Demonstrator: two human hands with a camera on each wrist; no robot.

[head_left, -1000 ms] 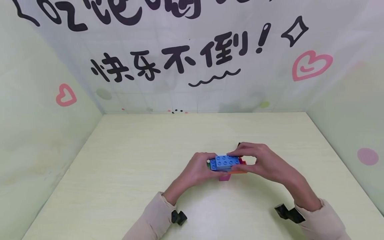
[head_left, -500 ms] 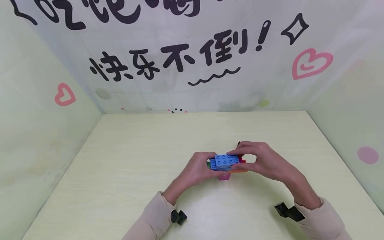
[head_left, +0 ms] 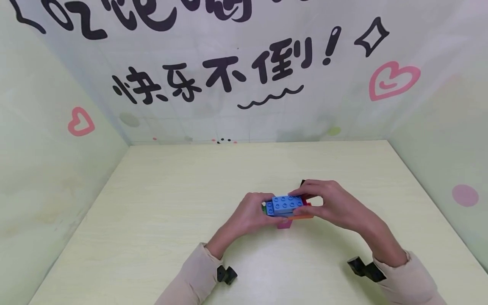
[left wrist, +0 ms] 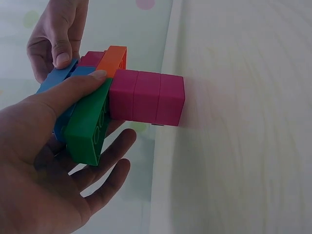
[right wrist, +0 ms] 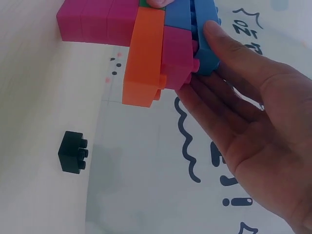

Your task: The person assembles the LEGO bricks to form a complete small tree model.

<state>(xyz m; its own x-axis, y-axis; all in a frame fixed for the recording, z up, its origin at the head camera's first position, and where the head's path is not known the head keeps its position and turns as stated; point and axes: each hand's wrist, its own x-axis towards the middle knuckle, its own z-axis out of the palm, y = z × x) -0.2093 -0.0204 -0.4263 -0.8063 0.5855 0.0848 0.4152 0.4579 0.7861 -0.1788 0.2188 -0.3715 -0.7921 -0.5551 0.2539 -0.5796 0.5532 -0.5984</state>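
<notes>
A blue toy brick (head_left: 287, 203) tops a stack of toy bricks, with my right hand (head_left: 341, 207) pinching its right end between thumb and fingers. My left hand (head_left: 249, 214) grips the stack's left side, its thumb across a green brick (left wrist: 87, 129) and a lower blue brick (right wrist: 178, 14). A thin gap with studs shows between the two blue bricks in the right wrist view. An orange brick (right wrist: 144, 56) and a magenta brick (right wrist: 176, 56) sit at the right end. Below, a magenta column (left wrist: 146, 97) reaches down to the table or just above it; I cannot tell which.
A black brick (right wrist: 73, 152) stands apart on the pale table (head_left: 171, 190), mostly hidden behind my right hand in the head view. Printed walls (head_left: 213, 118) enclose the table at the back and both sides.
</notes>
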